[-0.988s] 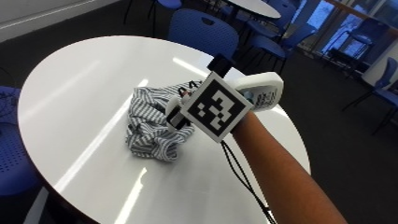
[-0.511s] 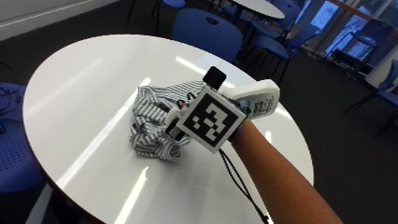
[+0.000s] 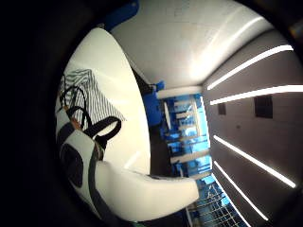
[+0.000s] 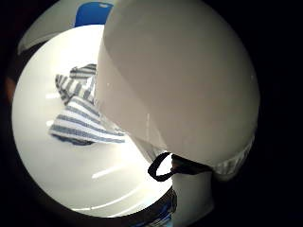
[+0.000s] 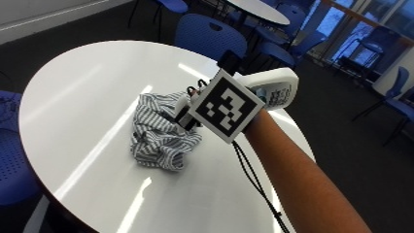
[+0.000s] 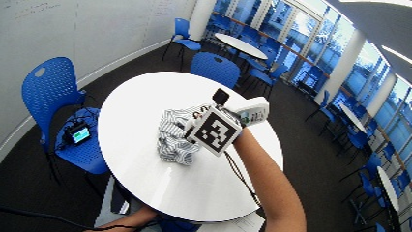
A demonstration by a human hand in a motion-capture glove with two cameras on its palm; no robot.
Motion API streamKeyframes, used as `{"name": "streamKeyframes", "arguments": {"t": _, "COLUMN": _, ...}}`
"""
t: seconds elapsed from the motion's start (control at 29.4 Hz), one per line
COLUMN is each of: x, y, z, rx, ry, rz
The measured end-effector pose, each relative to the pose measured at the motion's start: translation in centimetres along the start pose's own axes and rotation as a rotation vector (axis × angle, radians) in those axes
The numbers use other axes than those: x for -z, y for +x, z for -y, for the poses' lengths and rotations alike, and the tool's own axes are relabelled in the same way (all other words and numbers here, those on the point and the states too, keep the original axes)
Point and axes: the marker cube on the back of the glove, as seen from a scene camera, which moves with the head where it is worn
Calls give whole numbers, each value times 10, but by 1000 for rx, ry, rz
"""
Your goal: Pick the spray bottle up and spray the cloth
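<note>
A: Right hand (image 5: 194, 109) is up over the round white bench (image 5: 77, 97), but most of it sits hidden behind the glove's gear, so from the outside view I only catch a sliver of black.

B: Can you make out the fingers?

A: Barely. The thumb-side palm view is nearly filled by the white spray bottle (image 4: 180, 80), pressed right up to the palm, and a strapped finger wraps round its neck. So the hands count is one at work, curled round the bottle.

B: And the bottle from outside?

A: One spray bottle (image 5: 275, 87), held off the bench, lying close to level, its label half cut off by the gear (the print is too small to read). Which end is the nozzle, I cannot tell from here.

B: The cloth?

A: One striped cloth (image 5: 158, 131), crumpled in a heap on the bench, just beside and below the hand. In the thumb-side palm view the cloth (image 4: 80, 116) shows partly, the rest hidden behind the bottle.

B: Anything round about?

A: In the wide view, a blue chair (image 6: 54, 92) beside the bench with a small lit device (image 6: 80, 133) on its seat, a second blue chair (image 6: 215, 67) on the far side, more further off.
</note>
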Motion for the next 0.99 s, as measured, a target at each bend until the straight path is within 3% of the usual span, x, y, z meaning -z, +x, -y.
{"name": "streamKeyframes", "arguments": {"t": 0.2, "x": 17, "y": 14, "z": 16, "rx": -100, "ry": 57, "rz": 57}}
{"name": "streamKeyframes", "arguments": {"t": 0.61, "x": 69, "y": 32, "z": 84, "rx": -331, "ry": 300, "rz": 569}}
{"name": "streamKeyframes", "arguments": {"t": 0.99, "x": 96, "y": 34, "z": 160, "rx": -475, "ry": 413, "rz": 981}}
